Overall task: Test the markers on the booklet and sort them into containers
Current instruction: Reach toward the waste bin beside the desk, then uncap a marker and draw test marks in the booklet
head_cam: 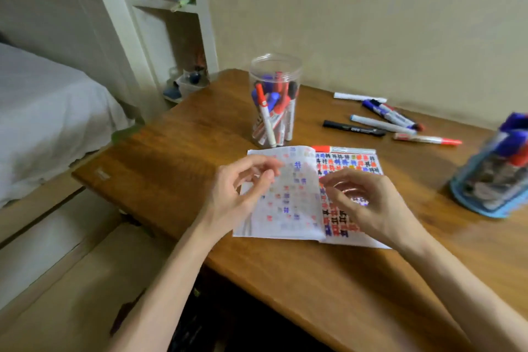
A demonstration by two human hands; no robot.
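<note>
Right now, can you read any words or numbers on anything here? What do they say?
Booklet: rows of the same hand-drawn mark in red, blue and black; it looks like "正", though blurred.
Black marker: pale printing on the barrel, too small to read.
Markers in the clear jar: labels too blurred to read.
Blue container: blurred, nothing readable.

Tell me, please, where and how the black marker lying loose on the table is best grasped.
Probably grip the black marker at mid-barrel, coming from above with fingers across its width: it lies flat on the table, clear of the other loose markers.
</note>
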